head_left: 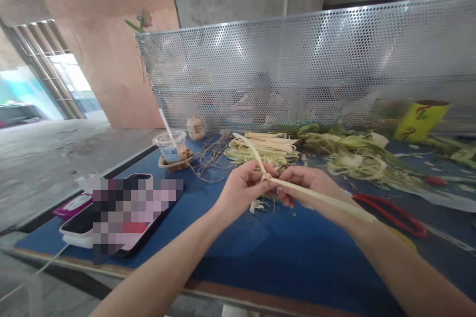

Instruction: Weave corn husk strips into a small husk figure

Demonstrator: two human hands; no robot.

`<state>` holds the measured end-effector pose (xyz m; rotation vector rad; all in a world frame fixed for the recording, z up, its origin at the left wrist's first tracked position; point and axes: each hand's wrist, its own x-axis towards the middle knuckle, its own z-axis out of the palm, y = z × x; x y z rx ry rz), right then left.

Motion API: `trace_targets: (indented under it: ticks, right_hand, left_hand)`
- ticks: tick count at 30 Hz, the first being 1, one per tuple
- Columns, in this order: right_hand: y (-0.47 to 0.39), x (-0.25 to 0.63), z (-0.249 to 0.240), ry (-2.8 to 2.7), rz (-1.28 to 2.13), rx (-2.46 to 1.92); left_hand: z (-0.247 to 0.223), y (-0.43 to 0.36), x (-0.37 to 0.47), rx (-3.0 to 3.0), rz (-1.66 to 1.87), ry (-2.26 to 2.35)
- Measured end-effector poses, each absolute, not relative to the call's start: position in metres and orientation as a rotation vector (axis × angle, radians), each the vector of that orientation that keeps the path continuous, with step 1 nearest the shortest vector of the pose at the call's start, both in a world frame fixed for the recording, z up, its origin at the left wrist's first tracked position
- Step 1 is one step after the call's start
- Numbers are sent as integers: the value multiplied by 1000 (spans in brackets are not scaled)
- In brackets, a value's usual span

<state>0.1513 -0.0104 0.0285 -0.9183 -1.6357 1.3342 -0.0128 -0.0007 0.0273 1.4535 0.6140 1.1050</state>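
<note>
Strip (320, 198) of pale husk, knotted partway along, is held between our hands, nearer to us than the husk stack (273, 147). Our left hand (246, 184) is closed in a pinch at the knot; our right hand (307, 183) has its fingers curled around the strip just beside it. The short end rises toward the stack, while the long end runs back over our right forearm. Blue tabletop (267, 252) spreads from the stack toward us, leaving room under our wrists, and its near edge passes beneath our forearms. Left of the stack sit tangled twine (213, 156) and a plastic cup (171, 148) with a straw, in a cardboard holder (174, 163). Farther left and nearer to us, a white-edged case (76, 238) and a purple packet (72, 206) lie along the table's left side; pixelation hides part of that area. Right of the stack spread loose green husks (349, 156), with a yellow container (422, 121) beyond and a red-handled tool (390, 215) closer to us. Behind the stack, a perforated metal screen (290, 67) bounds the far side.
</note>
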Motion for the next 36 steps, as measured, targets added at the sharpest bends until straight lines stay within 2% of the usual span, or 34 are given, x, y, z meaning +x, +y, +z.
trace_targets:
  ticks: [8, 25, 36]
  right_hand:
    - [-7, 154, 25, -1655, 1238, -913]
    - [-17, 147, 27, -1833, 1160, -1010]
    - [-12, 158, 32, -1834, 984, -974]
  left_hand:
    - [29, -5, -12, 1515, 1081, 748]
    - [22, -6, -2, 1428, 1365, 856]
    - [29, -1, -12, 1438, 1065, 769]
